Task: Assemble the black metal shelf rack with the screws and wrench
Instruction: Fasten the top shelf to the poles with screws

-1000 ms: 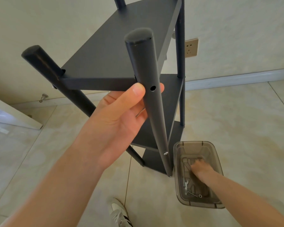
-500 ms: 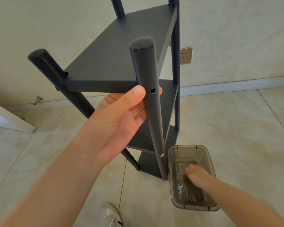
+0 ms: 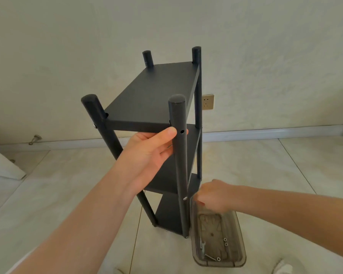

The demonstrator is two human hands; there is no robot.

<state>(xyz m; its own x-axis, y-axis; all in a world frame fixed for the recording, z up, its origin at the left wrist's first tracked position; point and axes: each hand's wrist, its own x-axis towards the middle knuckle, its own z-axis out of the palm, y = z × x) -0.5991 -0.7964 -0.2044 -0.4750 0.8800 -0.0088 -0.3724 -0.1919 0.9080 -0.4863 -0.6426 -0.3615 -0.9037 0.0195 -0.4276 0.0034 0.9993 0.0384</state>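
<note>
Black shelf rack [image 3: 152, 91] stands upright on the tile floor [image 3: 265, 165], centre frame, near the wall. Left hand [image 3: 147, 153] grips the near right post [image 3: 179, 165] just under the top shelf, fingers wrapped round it, thumb tip beside an empty screw hole [image 3: 182, 132]. Right hand [image 3: 214, 196] is low, just right of the same post, over the far end of a clear plastic tray [image 3: 241, 240] that sits on the floor against the rack's foot. Its fingers curl down; cannot tell if they hold anything. In the tray's near end: wrench [image 3: 202, 245], a long screw [image 3: 211, 257], small washers [image 3: 225, 239]. Fitted screw [image 3: 185, 198] shows lower on the post, near the right hand.
</note>
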